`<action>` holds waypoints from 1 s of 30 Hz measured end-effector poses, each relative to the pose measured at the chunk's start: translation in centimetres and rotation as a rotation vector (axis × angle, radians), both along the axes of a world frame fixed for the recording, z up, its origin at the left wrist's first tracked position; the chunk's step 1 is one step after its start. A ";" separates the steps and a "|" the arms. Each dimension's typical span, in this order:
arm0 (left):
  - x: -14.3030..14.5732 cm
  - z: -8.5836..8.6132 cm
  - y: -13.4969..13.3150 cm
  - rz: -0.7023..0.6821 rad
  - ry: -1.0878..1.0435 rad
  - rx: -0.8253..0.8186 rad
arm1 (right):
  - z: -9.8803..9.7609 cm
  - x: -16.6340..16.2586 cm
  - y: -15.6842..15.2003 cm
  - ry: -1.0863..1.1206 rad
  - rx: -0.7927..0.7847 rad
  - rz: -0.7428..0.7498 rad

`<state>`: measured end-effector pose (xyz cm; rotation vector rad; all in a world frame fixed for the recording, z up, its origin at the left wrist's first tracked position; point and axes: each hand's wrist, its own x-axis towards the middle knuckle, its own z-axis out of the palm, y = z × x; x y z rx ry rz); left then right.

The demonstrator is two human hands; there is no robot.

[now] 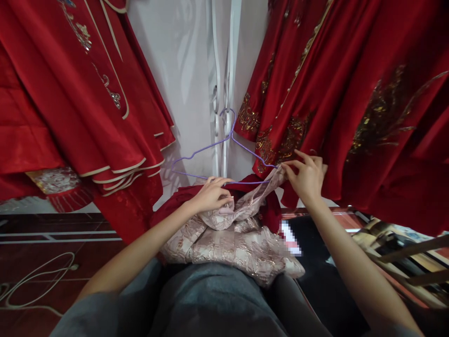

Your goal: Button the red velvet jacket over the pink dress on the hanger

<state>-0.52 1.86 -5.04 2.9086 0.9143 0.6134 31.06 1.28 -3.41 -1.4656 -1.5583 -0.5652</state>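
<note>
A pale pink brocade garment [242,238] with gold threads lies across my lap. Its upper edge is drawn up to the right end of a purple wire hanger [206,148], which stands upright in front of me. My right hand [307,178] pinches that edge between thumb and fingers, at the hanger's right shoulder. Fingers curled, my left hand [212,195] holds the garment's upper part just below the hanger's bottom bar. The hanger's left shoulder is bare. Dark red cloth [178,199] lies behind and under the garment.
Red garments with trim [87,93] hang at the left, and red garments with gold embroidery [336,103] at the right. White panels [182,61] stand between them. A pale cable [38,281] lies coiled on the tiled floor. A black surface [326,281] lies by my right leg.
</note>
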 end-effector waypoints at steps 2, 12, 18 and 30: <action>0.4 -0.2 -0.1 -0.008 -0.012 -0.012 | 1.1 -1.7 0.0 0.002 0.035 0.046; 1.1 -0.8 0.4 -0.016 -0.112 -0.046 | 0.4 -6.1 5.1 0.273 -0.166 0.486; -3.9 0.2 2.1 0.445 -0.453 0.204 | -0.2 -5.4 5.4 0.320 -0.122 0.474; -14.6 -4.3 7.0 0.827 -0.793 0.001 | 0.0 -4.6 6.1 0.337 -0.079 0.500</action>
